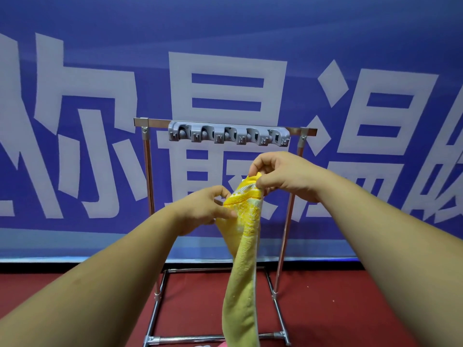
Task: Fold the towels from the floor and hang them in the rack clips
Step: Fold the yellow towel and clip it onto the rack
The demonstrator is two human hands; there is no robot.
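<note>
A person holds a yellow terry-cloth towel up in front of a chrome tubular metal rack, both bare forearms stretched forward. The right hand pinches the towel's top corner between thumb and curled fingers, at the highest point of the cloth, where a white stitched band shows. The left hand, lower and to the left, grasps the bunched side edge just beneath it, with thumb and fingertips closed on the fabric.

From the two hands the towel falls in a long, narrow drape. Its upper part is bright yellow with a paler woven patch, and its lower part is a duller shade. The bottom end runs out of the lower edge of the picture. Seen from the head camera, the cloth hangs between the rack's two uprights and below its top rail, touching neither.

A grey plastic strip of five clips is fixed along that top rail, above the hands and apart from the towel.

The rack's base bars stand on a dark red carpeted floor. Behind it, a blue banner with large white characters covers the wall from side to side. At the very bottom edge, just left of the towel's lower end, a sliver of pink cloth lies on the floor, with too little showing to tell what it is.
</note>
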